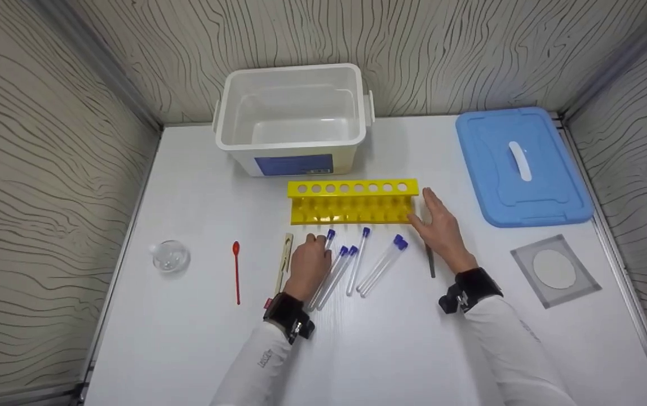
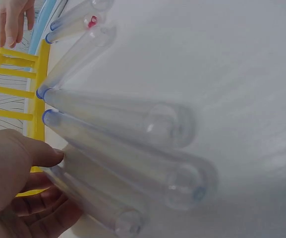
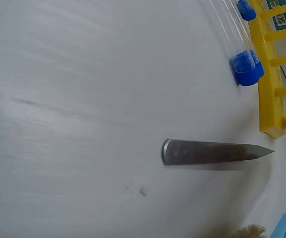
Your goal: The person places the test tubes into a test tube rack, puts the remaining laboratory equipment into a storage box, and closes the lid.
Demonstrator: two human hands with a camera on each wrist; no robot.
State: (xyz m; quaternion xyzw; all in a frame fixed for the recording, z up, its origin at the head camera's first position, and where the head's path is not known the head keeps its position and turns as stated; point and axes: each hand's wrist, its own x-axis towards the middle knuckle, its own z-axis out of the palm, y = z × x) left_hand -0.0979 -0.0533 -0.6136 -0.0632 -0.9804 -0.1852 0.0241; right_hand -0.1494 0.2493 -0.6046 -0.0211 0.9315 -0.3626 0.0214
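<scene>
Slim, clear, blue-capped tube (image 2: 102, 205) pinched by left hand (image 1: 309, 266); right hand (image 1: 442, 230) spread beside yellow plastic rack (image 1: 351, 217).
Likely light, slippery; best gripped below cap (image 1: 331, 232).

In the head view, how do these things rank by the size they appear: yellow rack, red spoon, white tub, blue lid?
From largest to smallest, by visible area:
1. White tub
2. Blue lid
3. Yellow rack
4. Red spoon
No two look alike.
</scene>
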